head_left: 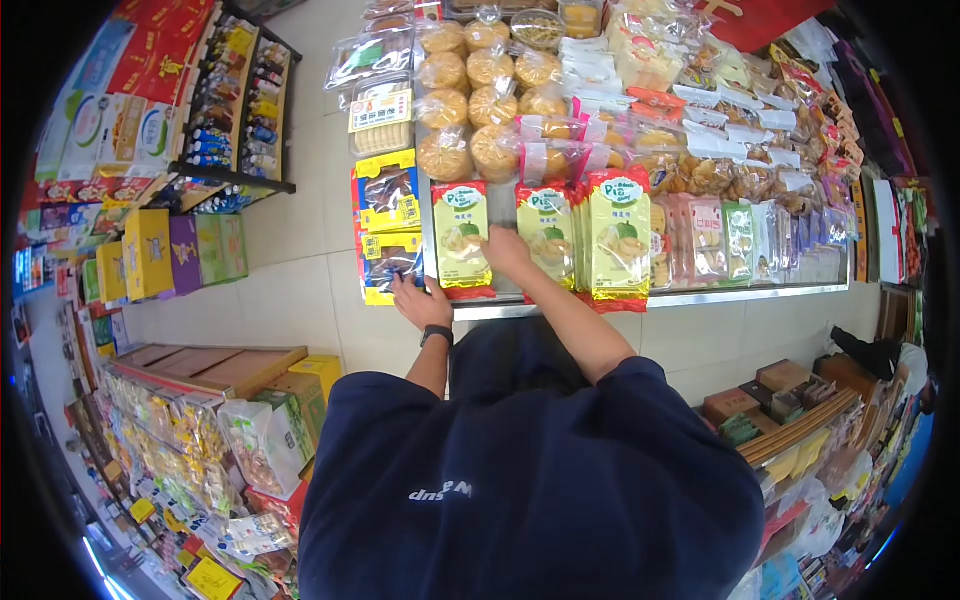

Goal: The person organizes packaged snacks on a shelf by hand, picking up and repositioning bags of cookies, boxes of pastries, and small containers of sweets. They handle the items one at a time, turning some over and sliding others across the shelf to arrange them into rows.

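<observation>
My right hand (505,250) reaches to the front row of a display shelf (650,298), its fingers closed on the right edge of a yellow-green snack packet with a red bottom strip (458,232). Two like packets (546,235) (618,235) stand just to its right. My left hand (420,300), with a dark watch on the wrist, is lower and to the left at the shelf's front edge. Its fingers touch the bottom of a blue and yellow packet (388,262); its grip is hidden.
Bagged round biscuits (470,110) and many other snack bags fill the shelf behind. A rack of bottles (235,100) and coloured boxes (165,250) stand on the left. Open cartons (210,365) and more packets line the tiled floor (290,290) around me.
</observation>
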Available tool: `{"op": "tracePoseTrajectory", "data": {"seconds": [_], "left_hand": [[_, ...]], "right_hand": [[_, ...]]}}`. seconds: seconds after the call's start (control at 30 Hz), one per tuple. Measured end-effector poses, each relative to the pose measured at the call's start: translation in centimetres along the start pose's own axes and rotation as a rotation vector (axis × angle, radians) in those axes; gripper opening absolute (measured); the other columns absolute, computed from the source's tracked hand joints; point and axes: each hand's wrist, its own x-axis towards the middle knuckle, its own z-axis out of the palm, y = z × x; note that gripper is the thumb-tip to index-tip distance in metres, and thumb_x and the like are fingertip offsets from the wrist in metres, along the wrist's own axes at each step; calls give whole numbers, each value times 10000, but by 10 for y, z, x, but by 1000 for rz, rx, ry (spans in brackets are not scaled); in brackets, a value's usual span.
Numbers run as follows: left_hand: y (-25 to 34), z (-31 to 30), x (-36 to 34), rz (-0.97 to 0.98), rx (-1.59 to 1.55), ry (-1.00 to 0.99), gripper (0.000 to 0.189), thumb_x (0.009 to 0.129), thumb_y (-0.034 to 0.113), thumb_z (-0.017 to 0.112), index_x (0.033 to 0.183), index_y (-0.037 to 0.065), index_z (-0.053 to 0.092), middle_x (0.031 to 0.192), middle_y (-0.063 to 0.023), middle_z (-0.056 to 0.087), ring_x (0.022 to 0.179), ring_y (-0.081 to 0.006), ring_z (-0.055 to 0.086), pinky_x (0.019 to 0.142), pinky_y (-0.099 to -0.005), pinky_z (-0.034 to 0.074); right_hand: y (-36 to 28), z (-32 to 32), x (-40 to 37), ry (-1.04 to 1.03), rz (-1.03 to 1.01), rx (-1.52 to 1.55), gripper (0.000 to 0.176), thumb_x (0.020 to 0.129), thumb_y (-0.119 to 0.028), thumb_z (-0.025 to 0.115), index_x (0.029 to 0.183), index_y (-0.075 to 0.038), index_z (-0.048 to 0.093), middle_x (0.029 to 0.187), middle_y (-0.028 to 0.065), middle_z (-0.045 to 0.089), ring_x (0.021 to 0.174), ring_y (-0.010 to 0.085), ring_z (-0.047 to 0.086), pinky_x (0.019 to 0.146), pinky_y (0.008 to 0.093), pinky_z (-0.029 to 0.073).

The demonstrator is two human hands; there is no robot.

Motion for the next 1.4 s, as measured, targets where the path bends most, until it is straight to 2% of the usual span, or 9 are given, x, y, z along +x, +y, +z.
{"op": "tracePoseTrajectory", "data": {"seconds": [0.2, 0.43, 0.63, 0.73, 0.93, 1.03, 1.13, 1.27, 1.4], "left_hand": [[-3, 3, 1, 17, -14, 10, 407, 956, 300, 572, 1203, -23, 591, 1487, -238, 456, 1399, -404, 388, 1181, -526, 258], [-6, 6, 1, 26, -9, 41, 404, 960, 298, 572, 1202, -25, 590, 1474, -240, 468, 1389, -418, 394, 1171, -534, 273], [-4, 6, 0, 15, -10, 44, 392, 953, 283, 584, 1188, -30, 597, 1473, -237, 468, 1389, -422, 391, 1162, -535, 282], [-4, 5, 1, 23, -7, 42, 383, 945, 270, 592, 1178, -34, 598, 1465, -248, 474, 1377, -425, 406, 1150, -532, 299], [-5, 8, 1, 47, 11, 75, 364, 940, 258, 597, 1161, -31, 605, 1460, -253, 480, 1364, -426, 421, 1135, -524, 319], [-4, 7, -1, 34, 25, 61, 367, 939, 253, 599, 1168, -33, 600, 1460, -253, 484, 1367, -422, 420, 1137, -518, 318], [1, 3, 0, 9, 21, 26, 383, 939, 248, 600, 1193, -38, 589, 1467, -252, 480, 1375, -416, 416, 1146, -519, 308], [6, 0, -3, 164, 62, 61, 443, 943, 239, 595, 1281, -44, 548, 1489, -250, 459, 1390, -395, 413, 1177, -530, 271], [55, -2, -10, 294, -233, -107, 513, 974, 250, 579, 1371, -64, 493, 1481, -268, 464, 1407, -406, 406, 1192, -485, 280]], "right_hand": [[-5, -8, -7, 9, 7, -59, 281, 890, -209, 624, 1050, 20, 649, 997, 273, 705, 965, 440, 685, 851, 543, 540], [-9, -97, -73, 92, -28, -195, 192, 890, -95, 548, 1008, 21, 646, 923, 260, 724, 892, 426, 718, 803, 511, 561], [15, -111, -97, 231, 106, -465, 160, 902, -103, 574, 1001, 9, 633, 831, 200, 734, 777, 335, 750, 641, 439, 595], [19, -102, -97, 343, 89, -546, 213, 908, -114, 583, 1074, 17, 607, 839, 147, 722, 729, 287, 750, 597, 398, 599], [11, -104, -117, 429, 22, -513, 387, 907, -127, 598, 1252, 34, 530, 1058, 168, 646, 722, 287, 732, 586, 393, 599], [2, -122, -136, 293, -46, -289, 538, 864, -149, 653, 1348, 33, 502, 1218, 214, 613, 888, 375, 713, 707, 460, 588], [0, -158, -157, 331, -131, -129, 534, 849, -179, 687, 1320, 20, 536, 1277, 227, 586, 1053, 402, 656, 865, 480, 552], [56, -180, -150, 758, -275, -161, 493, 853, -166, 703, 1278, 41, 563, 1281, 247, 584, 1233, 417, 527, 1054, 480, 432], [119, -196, -147, 672, -80, 12, 516, 888, -251, 707, 1276, 59, 565, 1260, 246, 608, 1186, 395, 577, 1013, 463, 466]]}}
